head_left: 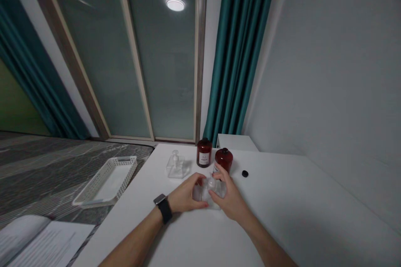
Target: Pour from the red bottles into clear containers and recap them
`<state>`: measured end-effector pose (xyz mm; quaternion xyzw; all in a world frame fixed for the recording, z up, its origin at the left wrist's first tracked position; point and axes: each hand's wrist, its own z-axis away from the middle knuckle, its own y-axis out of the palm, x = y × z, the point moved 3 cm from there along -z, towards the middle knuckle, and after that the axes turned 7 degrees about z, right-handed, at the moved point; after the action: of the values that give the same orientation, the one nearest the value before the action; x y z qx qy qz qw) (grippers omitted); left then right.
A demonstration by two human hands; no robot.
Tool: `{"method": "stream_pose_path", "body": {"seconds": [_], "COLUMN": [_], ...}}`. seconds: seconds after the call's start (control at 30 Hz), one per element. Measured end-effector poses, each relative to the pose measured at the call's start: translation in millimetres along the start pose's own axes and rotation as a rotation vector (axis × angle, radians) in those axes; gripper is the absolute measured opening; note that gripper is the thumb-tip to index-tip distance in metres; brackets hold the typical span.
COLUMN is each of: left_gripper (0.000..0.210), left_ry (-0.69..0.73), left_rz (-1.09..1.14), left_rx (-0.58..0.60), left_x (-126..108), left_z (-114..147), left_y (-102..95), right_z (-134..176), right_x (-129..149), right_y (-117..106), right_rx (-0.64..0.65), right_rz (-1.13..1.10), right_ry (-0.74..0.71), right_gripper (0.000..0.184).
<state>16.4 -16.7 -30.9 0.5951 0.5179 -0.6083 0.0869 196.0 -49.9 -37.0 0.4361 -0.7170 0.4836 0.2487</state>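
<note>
Fingers (200, 205) of the left hand (184, 196) and right hand (231, 201) hold a clear, squarish bottle (205, 194) with a rounded, translucent top (212, 182).

A clear, round-topped bottle (205, 194) stands upright on the white table (200, 244) — between both hands (184, 195) (231, 201).

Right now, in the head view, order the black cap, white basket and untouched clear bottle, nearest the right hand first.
1. Black cap: right of the right hand.
2. Untouched clear bottle: left, on the table.
3. White basket: farther left, off the table.
</note>
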Motion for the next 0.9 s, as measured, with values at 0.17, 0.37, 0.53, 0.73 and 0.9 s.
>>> {"method": "stream_pose_path", "body": {"seconds": [0.17,0.37,0.53,0.73,0.9], "left_gripper": [0.064,0.065,0.066,0.066,0.065], "left_ry": [0.006,-0.001,0.001,0.008,-0.009], "left_rz": [0.012,0.013,0.018,0.017,0.01], "left_rx": [0.008,0.011,0.012,0.012,0.015], "left_x": [-1.7,0.5,1.5,2.0,-0.1], "left_z": [-0.2,-0.1,-0.1,0.1,-0.3], "left_y": [-0.4,-0.4,-0.3,-0.3,-0.5], "right_z": [-1.7,-1.4,-0.5,-0.1,-0.5], "right_x": [2.2,4.4,6.7,9.3,9.0], "right_y": [0.5,-0.3,-1.5,-1.9,-2.5], "right_rx": [0.027,0.027,0.06,0.052,0.031], "right_rz": [-0.066,-0.065,-0.039,-0.027,-0.041], "right_ry": [0.013,0.014,-0.016,-0.05,-0.068], "right_gripper": [0.081,0.081,0.075,0.073,0.07]}}
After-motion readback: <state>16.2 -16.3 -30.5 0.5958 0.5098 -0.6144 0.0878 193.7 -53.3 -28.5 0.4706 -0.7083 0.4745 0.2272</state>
